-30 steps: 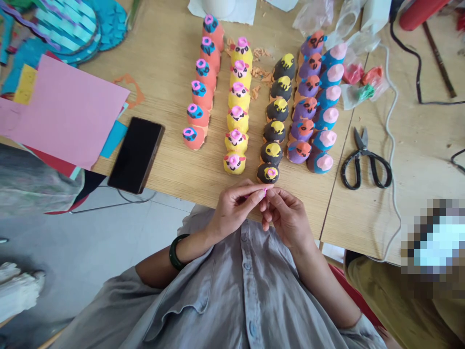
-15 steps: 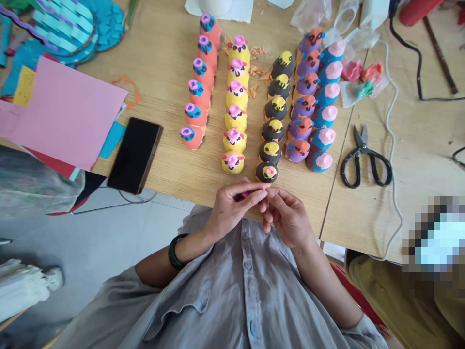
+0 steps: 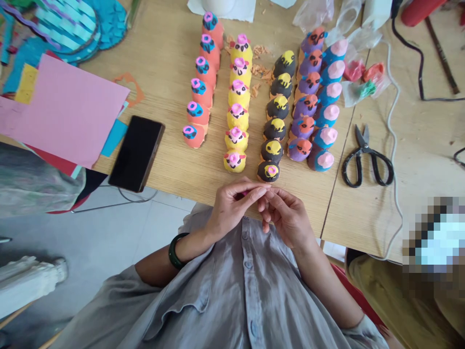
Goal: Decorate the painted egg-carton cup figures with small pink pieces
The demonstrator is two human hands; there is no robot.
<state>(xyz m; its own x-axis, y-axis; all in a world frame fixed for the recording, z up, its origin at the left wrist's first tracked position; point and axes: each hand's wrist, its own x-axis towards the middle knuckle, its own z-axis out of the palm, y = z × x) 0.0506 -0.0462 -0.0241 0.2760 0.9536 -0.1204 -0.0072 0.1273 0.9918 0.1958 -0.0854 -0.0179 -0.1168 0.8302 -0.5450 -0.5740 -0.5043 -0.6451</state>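
My left hand [image 3: 232, 206] is closed at the table's front edge, and a bit of deep pink modelling clay [image 3: 242, 194] shows between its thumb and fingers. My right hand [image 3: 288, 213] meets it fingertip to fingertip in a pinch. Whatever lies between the touching tips is too small and covered to make out. Just beyond the fingers stands a row of black clay-covered domes [image 3: 273, 151] with yellow tops; the nearest one wears a pink ring. Beside it run a yellow row [image 3: 238, 118] and a coral row [image 3: 209, 68], both with pink rings.
Purple domes [image 3: 298, 150] and blue domes with pink tips [image 3: 323, 159] stand to the right. Black-handled scissors [image 3: 365, 152] lie past them, near a white cable [image 3: 394, 160] and bagged clay [image 3: 374, 72]. At left are a phone [image 3: 136, 154] and pink paper [image 3: 72, 111].
The view has shifted very slightly, so the table things sit a little further right. Both hands keep their pinch at almost the same spot.
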